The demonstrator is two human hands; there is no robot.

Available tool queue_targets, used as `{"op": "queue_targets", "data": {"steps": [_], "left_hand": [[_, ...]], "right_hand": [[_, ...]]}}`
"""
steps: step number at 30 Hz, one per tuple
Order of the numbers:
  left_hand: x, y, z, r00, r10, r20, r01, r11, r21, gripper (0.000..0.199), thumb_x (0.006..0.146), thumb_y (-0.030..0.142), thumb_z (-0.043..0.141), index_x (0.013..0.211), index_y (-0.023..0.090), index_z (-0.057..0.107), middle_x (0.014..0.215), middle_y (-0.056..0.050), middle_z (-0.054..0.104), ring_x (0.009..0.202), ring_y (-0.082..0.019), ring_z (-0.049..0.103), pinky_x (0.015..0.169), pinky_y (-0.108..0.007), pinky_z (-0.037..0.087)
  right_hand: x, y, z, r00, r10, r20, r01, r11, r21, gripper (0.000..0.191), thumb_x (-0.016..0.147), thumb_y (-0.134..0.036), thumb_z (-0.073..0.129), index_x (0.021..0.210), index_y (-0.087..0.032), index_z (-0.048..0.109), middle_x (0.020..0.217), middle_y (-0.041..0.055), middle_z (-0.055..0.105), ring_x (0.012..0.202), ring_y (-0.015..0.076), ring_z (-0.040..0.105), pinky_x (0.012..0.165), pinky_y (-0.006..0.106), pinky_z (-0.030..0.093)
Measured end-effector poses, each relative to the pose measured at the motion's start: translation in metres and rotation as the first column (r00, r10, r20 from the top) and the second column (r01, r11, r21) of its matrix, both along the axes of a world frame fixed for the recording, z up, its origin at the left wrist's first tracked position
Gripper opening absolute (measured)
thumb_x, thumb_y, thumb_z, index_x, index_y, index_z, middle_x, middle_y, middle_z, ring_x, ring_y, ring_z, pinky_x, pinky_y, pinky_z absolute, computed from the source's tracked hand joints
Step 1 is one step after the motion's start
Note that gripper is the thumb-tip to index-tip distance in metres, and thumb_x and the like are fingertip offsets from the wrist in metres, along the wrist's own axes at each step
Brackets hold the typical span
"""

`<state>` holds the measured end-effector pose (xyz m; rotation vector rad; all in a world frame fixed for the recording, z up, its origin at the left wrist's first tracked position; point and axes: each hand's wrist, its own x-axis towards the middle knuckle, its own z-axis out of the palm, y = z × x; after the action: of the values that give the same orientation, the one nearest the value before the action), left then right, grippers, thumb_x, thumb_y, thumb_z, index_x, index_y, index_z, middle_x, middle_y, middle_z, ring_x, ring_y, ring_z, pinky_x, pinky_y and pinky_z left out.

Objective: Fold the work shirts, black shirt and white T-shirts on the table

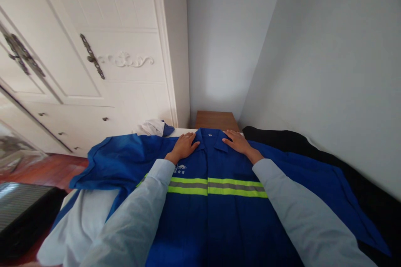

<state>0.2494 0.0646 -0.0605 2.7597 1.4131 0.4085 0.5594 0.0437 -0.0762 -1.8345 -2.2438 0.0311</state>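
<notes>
A blue work jacket (222, 217) with yellow-green and grey reflective stripes lies spread out, front side up, its collar at the far end. My left hand (184, 145) rests flat on the jacket's shoulder just left of the collar, fingers stretched out, a ring on one finger. Right of the collar, my right hand (237, 142) lies on the other shoulder with its fingers apart, touching the collar's edge. White lettering on the chest shows partly beside my left sleeve. The jacket's sleeves reach out to both sides.
A white wardrobe (134, 91) stands at the left and a grey wall (338, 66) at the right. Behind the collar is a brown wooden top (216, 120). Pale cloth (94, 212) and a black item (34, 221) lie lower left; black fabric (275, 137) runs along the right wall.
</notes>
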Motion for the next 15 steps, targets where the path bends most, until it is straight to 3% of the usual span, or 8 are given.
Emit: {"op": "queue_targets", "data": {"steps": [15], "left_hand": [[0.0034, -0.0027, -0.0026, 1.000, 0.005, 0.004, -0.004, 1.000, -0.026, 0.057, 0.104, 0.045, 0.037, 0.147, 0.007, 0.045, 0.153, -0.022, 0.048, 0.146, -0.032, 0.041, 0.121, -0.050, 0.030]], "right_hand": [[-0.0001, 0.0007, -0.0039, 1.000, 0.005, -0.012, -0.005, 0.999, 0.041, 0.063, 0.102, -0.054, 0.036, 0.145, -0.012, 0.054, 0.154, 0.0189, 0.050, 0.145, 0.0317, 0.044, 0.121, 0.047, 0.033]]}}
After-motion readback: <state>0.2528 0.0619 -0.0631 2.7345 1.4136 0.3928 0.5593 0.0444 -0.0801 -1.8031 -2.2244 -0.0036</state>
